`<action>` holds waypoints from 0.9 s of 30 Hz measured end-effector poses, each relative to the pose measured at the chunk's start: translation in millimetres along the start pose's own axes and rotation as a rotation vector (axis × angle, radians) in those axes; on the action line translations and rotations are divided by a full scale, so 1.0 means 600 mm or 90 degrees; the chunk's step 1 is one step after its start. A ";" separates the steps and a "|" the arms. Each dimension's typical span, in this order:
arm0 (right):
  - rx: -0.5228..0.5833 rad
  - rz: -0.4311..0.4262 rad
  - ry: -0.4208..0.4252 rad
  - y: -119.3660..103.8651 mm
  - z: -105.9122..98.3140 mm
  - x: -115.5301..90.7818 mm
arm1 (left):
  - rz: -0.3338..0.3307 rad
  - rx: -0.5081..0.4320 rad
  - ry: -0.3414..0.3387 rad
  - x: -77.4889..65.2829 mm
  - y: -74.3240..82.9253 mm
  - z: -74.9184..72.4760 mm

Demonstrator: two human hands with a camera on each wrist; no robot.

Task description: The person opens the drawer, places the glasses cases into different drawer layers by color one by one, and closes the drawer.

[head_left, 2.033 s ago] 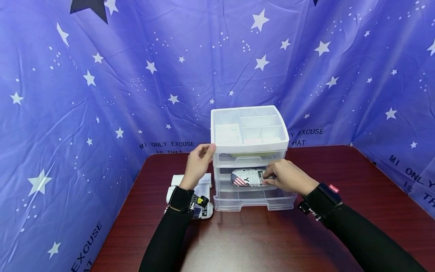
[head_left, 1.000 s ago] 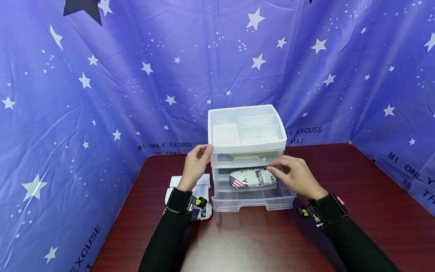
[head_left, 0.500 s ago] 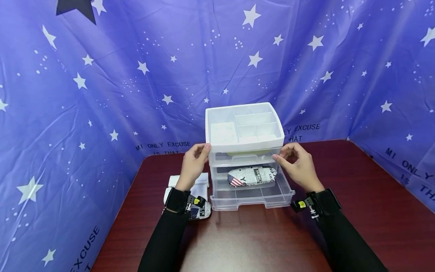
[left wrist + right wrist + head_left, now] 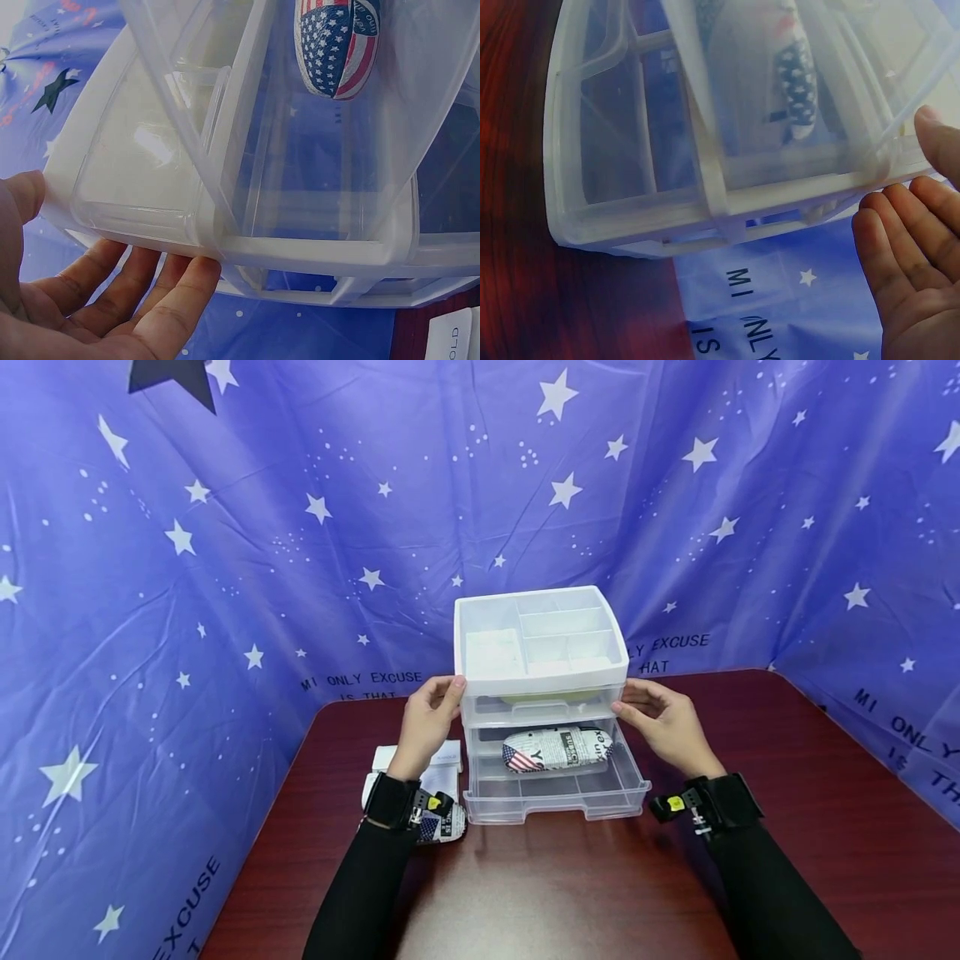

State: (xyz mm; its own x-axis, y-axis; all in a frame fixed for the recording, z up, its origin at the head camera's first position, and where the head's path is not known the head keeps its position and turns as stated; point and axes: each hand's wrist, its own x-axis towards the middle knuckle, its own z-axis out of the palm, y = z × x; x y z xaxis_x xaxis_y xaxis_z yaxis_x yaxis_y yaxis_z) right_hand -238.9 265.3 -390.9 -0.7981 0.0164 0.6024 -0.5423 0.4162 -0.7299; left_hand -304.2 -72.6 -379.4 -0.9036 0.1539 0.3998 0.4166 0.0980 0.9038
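A white drawer unit point(image 4: 540, 678) with clear drawers stands at the middle of the table. Below its closed top drawer, a clear drawer point(image 4: 555, 810) is pulled out. Across this drawer lies a glasses case point(image 4: 557, 749) with newsprint and American-flag patterns, also seen in the left wrist view. My left hand point(image 4: 425, 727) grips the unit's left front corner, thumb at the front and fingers against the side. Opposite, my right hand point(image 4: 667, 727) is at the right side; its fingers point(image 4: 900, 217) are fairly straight and its thumb is near the front edge.
White flat items point(image 4: 444, 768) lie left of the unit. Partly behind my left wrist is another newsprint-and-flag patterned item point(image 4: 447, 828). Something yellowish shows inside the top drawer point(image 4: 551, 706). A blue star-print curtain point(image 4: 420, 510) hangs behind the dark red table point(image 4: 540, 893).
My right hand has let go of the glasses case, leaving it in the pulled-out drawer, and moved up and right to the unit's side. The left hand stays at the left corner.
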 end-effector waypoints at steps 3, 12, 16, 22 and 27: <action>0.034 0.014 -0.027 0.006 0.003 0.003 | 0.000 0.003 0.002 0.002 0.001 -0.001; 0.030 0.032 -0.040 0.010 0.009 0.005 | 0.005 0.087 -0.008 -0.028 0.032 -0.011; 0.014 0.039 -0.046 0.006 0.006 0.003 | 0.017 0.180 -0.030 -0.047 0.028 -0.028; -0.011 0.053 -0.048 0.003 0.008 0.002 | 0.037 0.323 -0.099 -0.057 -0.027 -0.070; -0.001 0.058 -0.041 0.006 0.010 0.001 | 0.034 0.406 -0.188 -0.085 -0.029 -0.099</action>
State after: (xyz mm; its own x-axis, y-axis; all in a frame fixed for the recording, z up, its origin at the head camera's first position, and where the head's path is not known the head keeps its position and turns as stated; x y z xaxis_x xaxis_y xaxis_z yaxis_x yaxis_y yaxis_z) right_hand -242.5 261.4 -395.0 -0.8593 -0.0047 0.5115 -0.4667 0.4167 -0.7801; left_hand -271.2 -140.6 -406.6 -0.8528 0.4269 0.3010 0.5188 0.6259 0.5823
